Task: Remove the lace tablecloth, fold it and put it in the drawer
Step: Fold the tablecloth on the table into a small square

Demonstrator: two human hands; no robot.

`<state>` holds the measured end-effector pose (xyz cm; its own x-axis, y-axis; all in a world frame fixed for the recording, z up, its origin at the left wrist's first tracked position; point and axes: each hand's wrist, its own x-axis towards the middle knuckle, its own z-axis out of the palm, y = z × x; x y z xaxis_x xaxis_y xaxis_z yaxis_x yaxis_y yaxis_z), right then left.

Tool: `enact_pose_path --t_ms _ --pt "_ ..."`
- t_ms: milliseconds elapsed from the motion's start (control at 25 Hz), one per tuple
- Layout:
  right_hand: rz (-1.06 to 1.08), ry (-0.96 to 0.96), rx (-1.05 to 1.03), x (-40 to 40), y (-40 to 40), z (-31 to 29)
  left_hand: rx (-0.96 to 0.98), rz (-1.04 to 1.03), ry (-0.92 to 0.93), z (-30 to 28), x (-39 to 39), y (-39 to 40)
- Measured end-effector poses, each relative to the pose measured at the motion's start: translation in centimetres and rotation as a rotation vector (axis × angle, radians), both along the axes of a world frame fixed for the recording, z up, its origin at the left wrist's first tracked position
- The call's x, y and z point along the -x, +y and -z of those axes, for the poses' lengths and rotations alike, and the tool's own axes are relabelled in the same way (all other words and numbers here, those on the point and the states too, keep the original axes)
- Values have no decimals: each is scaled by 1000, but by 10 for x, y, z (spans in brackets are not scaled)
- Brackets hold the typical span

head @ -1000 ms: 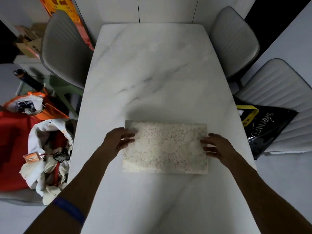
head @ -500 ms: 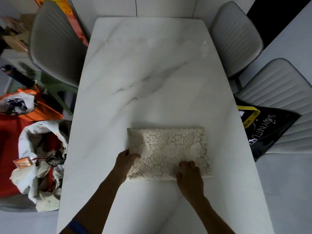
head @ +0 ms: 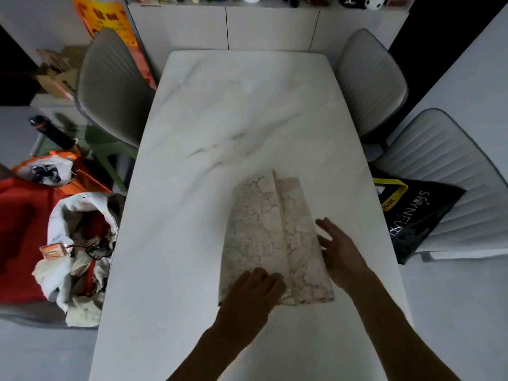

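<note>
Lace tablecloth (head: 264, 237) now folded narrower, lengthwise; left hand (head: 254, 292) fingers curled on it, right hand (head: 339, 250) spread alongside.

Home dining area. White marble-look counter (head: 247, 119) with padded grey dining chairs around it: one on the left (head: 110, 89), two on the right (head: 371, 83) (head: 445, 171). White cabinet fronts (head: 272, 28) at the far end, small ornaments lined up on top. Household clutter on the floor left: red fabric (head: 19, 243), a white cloth bag (head: 79, 243), cardboard boxes (head: 55, 75). A black shopping bag (head: 417, 215) lies by the near right chair. Lived-in, not a lab or shop.
</note>
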<state>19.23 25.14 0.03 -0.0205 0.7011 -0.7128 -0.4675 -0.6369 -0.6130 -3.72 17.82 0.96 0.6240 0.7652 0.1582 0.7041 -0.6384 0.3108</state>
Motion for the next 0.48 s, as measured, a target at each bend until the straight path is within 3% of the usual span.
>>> enact_pose_path --t_ms 120,200,280,320,400,480 --pt "-256 -397 202 1 -64 49 328 121 284 53 7 -48" --pt "-483 -762 174 3 -101 77 355 45 205 73 19 -67" --pt "-581 -1151 -101 12 -119 90 446 -144 0 81 30 -65" --pt "-621 -1276 -316 20 -121 91 442 -227 -15 83 33 -60" --pt "-832 -1390 -686 31 -117 92 454 -275 63 88 43 -45" --pt "-1032 -1350 -795 26 -110 94 473 -195 111 94 59 -34"
